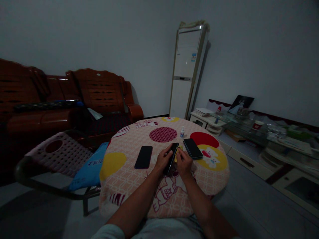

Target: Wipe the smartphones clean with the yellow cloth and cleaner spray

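Note:
My left hand (163, 160) grips a dark phone (172, 155), held tilted on its edge above a round table (124, 179) covered with a patterned pink cloth. My right hand (183, 161) is right beside the phone, fingers pinched on something small and yellowish that I cannot make out. Two other dark phones lie flat on the cloth: one (144, 157) left of my hands, one (192, 148) to their right. A small white bottle (182, 132) stands farther back on the table.
A chair with a perforated pink seat (58, 151) and a blue cushion (91, 167) stands left of the table. A red-brown wooden sofa (74, 99) lines the left wall. A tall white air conditioner (185, 69) and a cluttered low cabinet (261, 132) stand at right.

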`<action>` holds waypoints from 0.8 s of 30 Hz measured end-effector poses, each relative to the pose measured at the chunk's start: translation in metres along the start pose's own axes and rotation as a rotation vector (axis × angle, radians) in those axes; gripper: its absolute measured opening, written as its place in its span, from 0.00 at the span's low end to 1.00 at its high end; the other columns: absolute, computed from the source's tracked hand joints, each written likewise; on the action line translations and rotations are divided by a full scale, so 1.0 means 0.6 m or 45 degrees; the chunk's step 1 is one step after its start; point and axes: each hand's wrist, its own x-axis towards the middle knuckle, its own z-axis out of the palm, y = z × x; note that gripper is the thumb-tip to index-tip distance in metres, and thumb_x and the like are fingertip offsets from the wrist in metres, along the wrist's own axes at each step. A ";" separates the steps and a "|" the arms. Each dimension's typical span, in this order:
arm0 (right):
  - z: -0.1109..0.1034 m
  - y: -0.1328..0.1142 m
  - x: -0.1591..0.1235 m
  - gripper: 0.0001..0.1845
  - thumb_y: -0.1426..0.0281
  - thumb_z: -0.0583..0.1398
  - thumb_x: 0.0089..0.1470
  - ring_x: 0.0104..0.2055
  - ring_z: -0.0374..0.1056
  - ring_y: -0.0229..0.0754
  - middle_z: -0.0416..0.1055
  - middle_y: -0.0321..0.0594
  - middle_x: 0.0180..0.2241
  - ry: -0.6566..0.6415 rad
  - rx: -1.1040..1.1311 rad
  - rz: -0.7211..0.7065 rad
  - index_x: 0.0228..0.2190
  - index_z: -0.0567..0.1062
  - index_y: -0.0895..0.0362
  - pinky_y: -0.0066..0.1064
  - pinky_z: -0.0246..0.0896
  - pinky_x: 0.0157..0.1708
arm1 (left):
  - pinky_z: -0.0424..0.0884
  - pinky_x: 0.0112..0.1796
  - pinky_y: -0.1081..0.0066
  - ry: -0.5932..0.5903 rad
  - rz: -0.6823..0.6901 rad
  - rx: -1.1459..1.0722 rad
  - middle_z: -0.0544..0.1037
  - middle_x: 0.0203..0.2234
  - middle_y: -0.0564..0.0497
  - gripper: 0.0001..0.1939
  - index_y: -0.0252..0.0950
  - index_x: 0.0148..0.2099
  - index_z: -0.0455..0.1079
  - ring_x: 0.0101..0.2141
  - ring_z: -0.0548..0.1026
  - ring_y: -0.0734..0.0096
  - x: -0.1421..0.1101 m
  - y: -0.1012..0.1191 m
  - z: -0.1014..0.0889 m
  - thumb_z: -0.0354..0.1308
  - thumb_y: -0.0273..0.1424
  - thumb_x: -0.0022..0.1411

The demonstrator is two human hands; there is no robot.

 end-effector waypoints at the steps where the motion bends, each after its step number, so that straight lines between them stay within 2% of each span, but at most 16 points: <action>1: 0.000 0.001 0.000 0.15 0.71 0.54 0.58 0.37 0.74 0.45 0.78 0.49 0.35 0.004 0.002 0.004 0.41 0.78 0.61 0.36 0.70 0.39 | 0.64 0.53 0.63 -0.009 0.014 0.012 0.77 0.46 0.47 0.24 0.40 0.51 0.75 0.50 0.72 0.59 0.000 0.001 0.000 0.66 0.36 0.50; 7: 0.000 0.001 -0.003 0.14 0.72 0.54 0.57 0.37 0.74 0.45 0.78 0.48 0.34 -0.032 0.025 0.003 0.40 0.79 0.60 0.36 0.70 0.39 | 0.60 0.56 0.62 -0.024 0.071 0.079 0.76 0.49 0.47 0.23 0.40 0.51 0.75 0.52 0.70 0.58 0.002 -0.003 -0.003 0.65 0.36 0.51; 13: 0.003 -0.007 -0.011 0.14 0.73 0.55 0.55 0.37 0.75 0.46 0.78 0.47 0.34 -0.105 0.026 -0.022 0.39 0.79 0.59 0.36 0.70 0.38 | 0.58 0.57 0.61 -0.039 0.089 0.116 0.71 0.54 0.45 0.25 0.38 0.56 0.70 0.56 0.67 0.58 0.008 -0.009 -0.008 0.61 0.37 0.56; 24: 0.007 -0.028 -0.018 0.12 0.74 0.55 0.54 0.33 0.74 0.42 0.78 0.43 0.31 -0.172 0.089 -0.070 0.35 0.79 0.57 0.31 0.70 0.34 | 0.58 0.58 0.61 0.077 0.084 0.091 0.70 0.55 0.45 0.24 0.36 0.55 0.71 0.57 0.66 0.57 0.019 -0.012 -0.014 0.60 0.37 0.56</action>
